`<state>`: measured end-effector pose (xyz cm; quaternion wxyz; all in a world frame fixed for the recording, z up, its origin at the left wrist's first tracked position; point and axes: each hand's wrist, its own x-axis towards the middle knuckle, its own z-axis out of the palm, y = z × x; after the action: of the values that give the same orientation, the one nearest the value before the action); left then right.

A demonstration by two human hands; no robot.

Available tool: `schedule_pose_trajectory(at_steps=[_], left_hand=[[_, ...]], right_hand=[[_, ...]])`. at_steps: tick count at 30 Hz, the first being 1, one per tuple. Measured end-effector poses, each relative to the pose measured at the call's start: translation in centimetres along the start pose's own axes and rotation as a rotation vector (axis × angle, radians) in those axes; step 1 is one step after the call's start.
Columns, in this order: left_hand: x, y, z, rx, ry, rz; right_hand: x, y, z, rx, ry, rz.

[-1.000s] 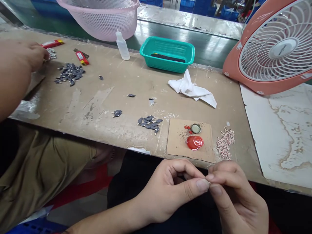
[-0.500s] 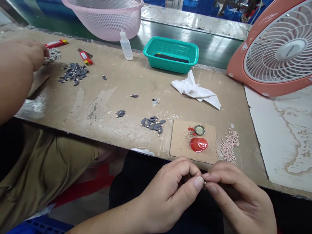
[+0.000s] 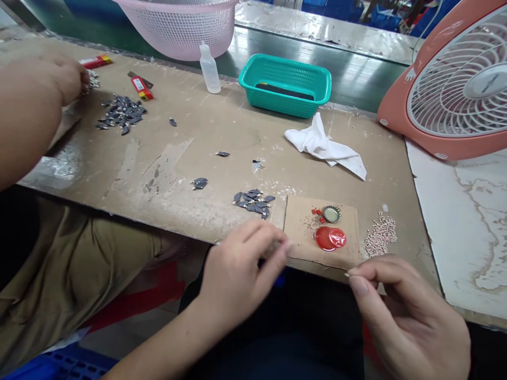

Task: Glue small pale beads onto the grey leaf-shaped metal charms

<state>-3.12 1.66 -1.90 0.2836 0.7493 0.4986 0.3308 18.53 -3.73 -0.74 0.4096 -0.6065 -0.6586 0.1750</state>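
My right hand (image 3: 407,311) pinches a tiny pale piece (image 3: 347,274) between thumb and forefinger, just off the table's front edge. To the left, my left hand (image 3: 245,269) is slightly blurred, thumb and forefinger brought together; what they hold, if anything, is too small to see. Beyond it lies a group of small dark leaf-shaped pieces (image 3: 253,200) with pale tips. On a cardboard square (image 3: 295,232) are a glossy red blob (image 3: 325,238), a bottle cap (image 3: 331,214) and red bits (image 3: 317,212). A pile of tiny pinkish beads (image 3: 381,235) lies right of the cardboard.
Another person's hand (image 3: 59,74) reaches in at left, near a larger dark pile (image 3: 122,113) and a red-and-yellow box cutter (image 3: 141,87). Farther back stand a squeeze bottle (image 3: 209,71), a green basket (image 3: 285,103) and a pink basket (image 3: 182,31). A white cloth (image 3: 325,145) and an orange fan (image 3: 396,111) are at right.
My hands, which met fingertip to fingertip, have separated. The left one has moved left and up toward the dark pieces; the right has shifted slightly right, a pale piece showing at its fingertips.
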Motion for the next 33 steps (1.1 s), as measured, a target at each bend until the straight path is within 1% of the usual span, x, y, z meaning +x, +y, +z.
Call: schedule_pose_trajectory(at_steps=[1, 2, 3, 5, 7, 11, 16, 18, 21, 24, 33], left_hand=[[0.3, -0.8, -0.4, 0.156, 0.092, 0.025], [0.7, -1.7, -0.8, 0.293, 0.151, 0.045], [1.1, -2.4, -1.2, 0.408, 0.172, 0.062], [1.7, -3.5, -2.0, 0.560, 0.145, 0.094], [2.3, -4.1, -2.7, 0.640, 0.094, 0.134], [3.1, -4.0, -3.5, 0.713, 0.038, 0.241], [4.3, -3.7, -3.9, 0.783, -0.065, 0.331], [4.7, -3.9, -3.8, 0.806, -0.087, 0.368], [4.9, -4.2, -3.6, 0.813, -0.087, 0.394], [4.9, -4.6, -3.3, 0.803, -0.061, 0.389], [5.3, -4.8, -3.2, 0.863, -0.033, 0.416]], right_hand=[[0.1, 0.2, 0.0, -0.009, 0.023, 0.034], [0.3, 0.3, -0.1, -0.013, 0.040, 0.059], [0.4, 0.5, -0.1, -0.016, 0.050, 0.079], [0.7, 0.8, 0.0, -0.023, 0.060, 0.107], [1.1, 1.1, 0.0, -0.041, 0.057, 0.140], [2.1, 1.1, 0.0, -0.091, 0.020, 0.150], [3.4, 0.8, -0.6, -0.165, -0.076, 0.066], [3.8, 0.9, -0.9, -0.213, -0.113, 0.023], [4.0, 1.1, -1.2, -0.298, -0.164, -0.051], [4.1, 1.3, -1.5, -0.372, -0.199, -0.113], [4.6, 0.8, -1.3, -0.524, -0.225, -0.250]])
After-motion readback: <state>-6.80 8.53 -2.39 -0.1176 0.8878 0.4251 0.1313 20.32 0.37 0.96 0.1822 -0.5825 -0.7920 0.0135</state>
